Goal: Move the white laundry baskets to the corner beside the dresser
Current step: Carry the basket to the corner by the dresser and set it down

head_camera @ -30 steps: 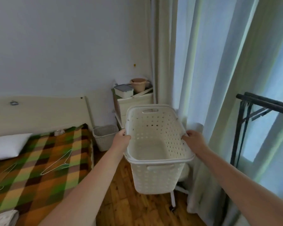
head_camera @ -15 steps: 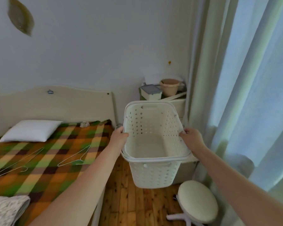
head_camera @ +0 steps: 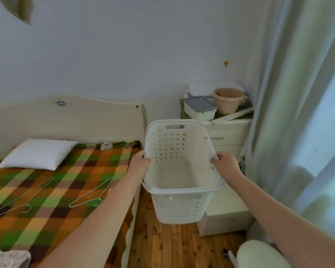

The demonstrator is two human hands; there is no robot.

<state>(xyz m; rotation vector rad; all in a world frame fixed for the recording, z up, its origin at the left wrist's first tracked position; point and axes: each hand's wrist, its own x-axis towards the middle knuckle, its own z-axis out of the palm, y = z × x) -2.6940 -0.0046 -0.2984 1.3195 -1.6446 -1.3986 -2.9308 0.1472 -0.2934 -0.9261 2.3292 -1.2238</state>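
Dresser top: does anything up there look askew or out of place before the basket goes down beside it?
Yes. On the dresser, a pale flat board lies slanted with one end past the front edge. The tan bucket beside the lidded box sits tilted.

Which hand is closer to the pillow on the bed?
Left. The left hand grips the basket rim on the bed side, toward the pillow. The right hand grips the opposite rim, by the dresser.
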